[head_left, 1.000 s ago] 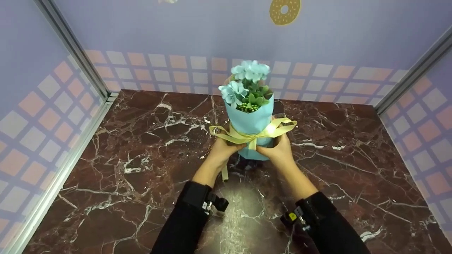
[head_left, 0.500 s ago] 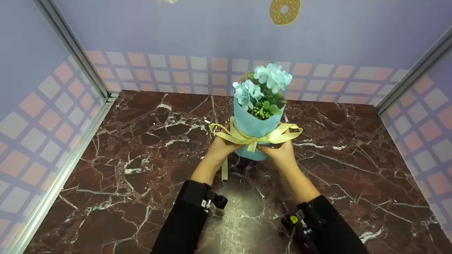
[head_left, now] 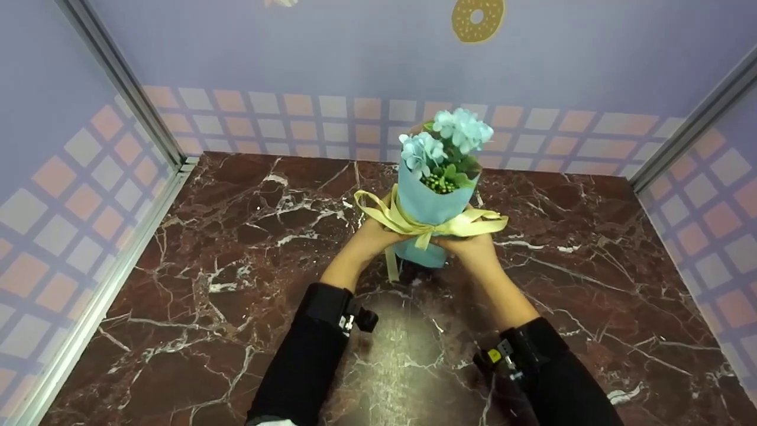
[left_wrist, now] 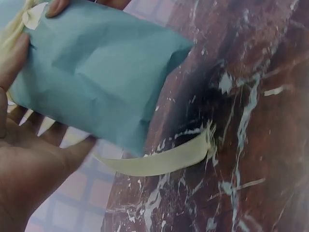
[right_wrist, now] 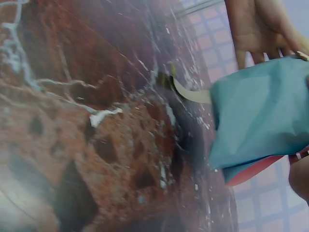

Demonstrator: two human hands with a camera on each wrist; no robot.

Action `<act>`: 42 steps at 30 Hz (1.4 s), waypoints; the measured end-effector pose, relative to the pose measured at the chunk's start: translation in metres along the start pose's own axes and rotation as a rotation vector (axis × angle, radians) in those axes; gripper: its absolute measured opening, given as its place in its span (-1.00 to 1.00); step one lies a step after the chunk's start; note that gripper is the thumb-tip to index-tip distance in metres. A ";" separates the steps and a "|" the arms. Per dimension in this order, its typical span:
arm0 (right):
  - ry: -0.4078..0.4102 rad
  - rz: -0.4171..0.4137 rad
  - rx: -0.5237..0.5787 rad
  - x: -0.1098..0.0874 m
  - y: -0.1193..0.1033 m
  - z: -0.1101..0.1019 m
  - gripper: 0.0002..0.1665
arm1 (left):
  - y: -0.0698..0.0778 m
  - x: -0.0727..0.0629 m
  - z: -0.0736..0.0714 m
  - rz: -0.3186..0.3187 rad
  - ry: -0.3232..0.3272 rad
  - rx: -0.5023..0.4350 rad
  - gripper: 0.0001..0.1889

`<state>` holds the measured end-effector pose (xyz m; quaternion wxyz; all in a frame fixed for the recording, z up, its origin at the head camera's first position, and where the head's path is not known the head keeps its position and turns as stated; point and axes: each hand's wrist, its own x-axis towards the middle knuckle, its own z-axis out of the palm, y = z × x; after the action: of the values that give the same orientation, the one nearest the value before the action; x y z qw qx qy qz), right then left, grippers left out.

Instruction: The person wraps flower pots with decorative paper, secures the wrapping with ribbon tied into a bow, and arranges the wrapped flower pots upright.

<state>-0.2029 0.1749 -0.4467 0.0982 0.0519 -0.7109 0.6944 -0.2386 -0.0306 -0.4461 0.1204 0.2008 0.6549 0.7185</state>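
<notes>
A flower bouquet [head_left: 434, 198] with pale blue blossoms and green leaves is wrapped in light blue paper, its top tilted right in the head view. My left hand [head_left: 372, 239] grips its left side and my right hand [head_left: 473, 248] its right side, around the yellow ribbon bow [head_left: 423, 228]. Both sets of fingers are partly hidden behind the wrap. In the left wrist view the lower paper [left_wrist: 106, 72] appears held above the tabletop. A loose ribbon tail [left_wrist: 159, 163] with a frayed end hangs beside it. Reddish paper lining [right_wrist: 251, 171] shows in the right wrist view.
The dark red marbled tabletop [head_left: 236, 331] has white veins. A purple wall [head_left: 331, 53] with pink and white squares stands behind, with panels on both sides. Metal strips [head_left: 118, 77] line the corners.
The bouquet's top has swung to the right and tilted while both hands kept their grip. The left hand and the hanging ribbon tail have shifted slightly up and right.
</notes>
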 end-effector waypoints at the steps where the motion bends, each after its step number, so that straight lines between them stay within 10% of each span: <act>1: -0.013 -0.013 0.001 0.002 0.001 -0.002 -0.06 | -0.001 0.002 0.000 -0.004 -0.002 0.019 -0.07; 23: -0.078 -0.018 -0.165 0.029 0.013 -0.010 -0.01 | -0.011 0.019 0.006 -0.033 0.112 0.285 -0.08; 42: -0.142 -0.011 -0.334 0.032 0.032 -0.013 -0.51 | -0.012 0.025 0.008 -0.046 0.128 0.389 -0.26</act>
<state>-0.2398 0.1910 -0.4706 0.0588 0.0878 -0.8212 0.5608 -0.2584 -0.0109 -0.4545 0.0538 0.1593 0.7921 0.5868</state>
